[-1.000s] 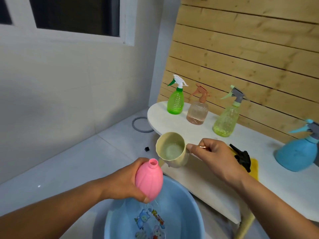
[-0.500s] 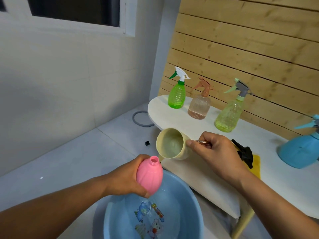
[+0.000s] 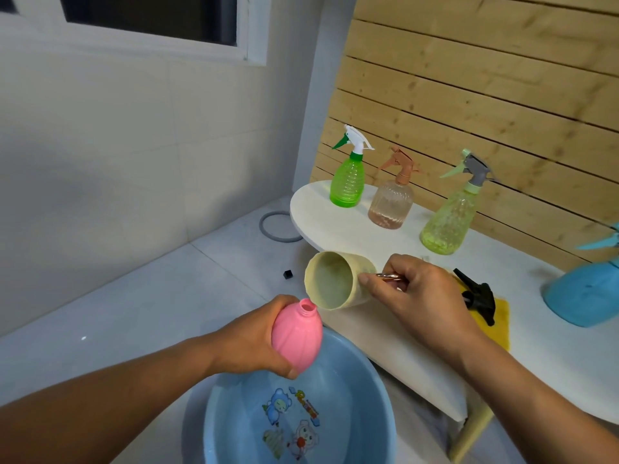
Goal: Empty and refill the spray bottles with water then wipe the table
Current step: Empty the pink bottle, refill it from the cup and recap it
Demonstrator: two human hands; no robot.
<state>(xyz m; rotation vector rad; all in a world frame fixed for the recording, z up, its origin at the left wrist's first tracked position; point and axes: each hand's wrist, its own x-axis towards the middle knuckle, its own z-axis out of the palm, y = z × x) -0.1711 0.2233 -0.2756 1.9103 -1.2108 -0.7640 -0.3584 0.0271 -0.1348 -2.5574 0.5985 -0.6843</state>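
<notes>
White table (image 3: 335, 226) against wood-slat wall (image 3: 469, 78), tiled floor (image 3: 167, 296), window (image 3: 144, 15) above

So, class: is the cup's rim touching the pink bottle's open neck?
Cannot tell. In the head view the cup rim overlaps the pink bottle neck, with no plain gap or contact.

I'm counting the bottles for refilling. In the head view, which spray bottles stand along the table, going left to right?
Green spray bottle → peach spray bottle → yellow-green spray bottle → blue spray bottle, cut off by the right edge. The pink bottle is off the table, held in the left hand.
</notes>
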